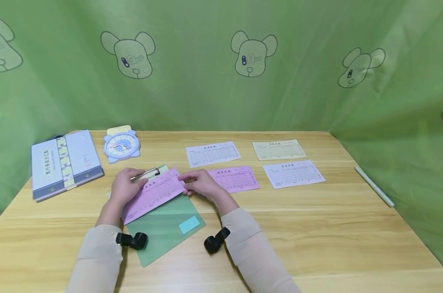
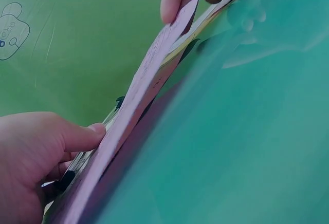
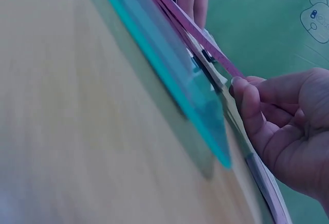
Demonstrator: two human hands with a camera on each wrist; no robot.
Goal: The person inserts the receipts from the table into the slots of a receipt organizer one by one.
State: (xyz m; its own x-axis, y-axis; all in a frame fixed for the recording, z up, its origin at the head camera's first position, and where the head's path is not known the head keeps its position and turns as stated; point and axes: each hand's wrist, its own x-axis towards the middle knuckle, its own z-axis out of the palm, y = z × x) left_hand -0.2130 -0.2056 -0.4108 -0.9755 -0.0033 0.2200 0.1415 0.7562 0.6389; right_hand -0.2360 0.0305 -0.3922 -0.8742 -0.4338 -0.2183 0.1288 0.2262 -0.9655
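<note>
Both your hands were at the slip point(image 1: 155, 195), which lay aslant over the top part of the green board point(image 1: 166, 221), its upper edge by the clip point(image 1: 150, 174). Your left hand point(image 1: 123, 188) gripped the clip, fingers curled behind it and thumb against the slip's upper edge. Your right hand point(image 1: 201, 183) pinched the slip's right end between thumb and finger, the other fingers folded in just beyond that end. Black print and ruled lines covered the slip, its heading in characters too small for you to read. Similar headings and rulings marked the pink slip point(image 1: 240, 179) just right of your right hand, the far lilac slip point(image 1: 213, 154) behind that, and the yellow slip point(image 1: 279, 150) and near lilac slip point(image 1: 294, 174) farther right. To your left, the binder point(image 1: 47, 162) bore large Chinese characters up its cover, with fine print on the right half; beside it, the clock point(image 1: 121, 145) had a ring of small numerals. Mouse-eared heads on the curtain point(image 1: 192, 89) carried faint lettering beginning with Q.
</note>
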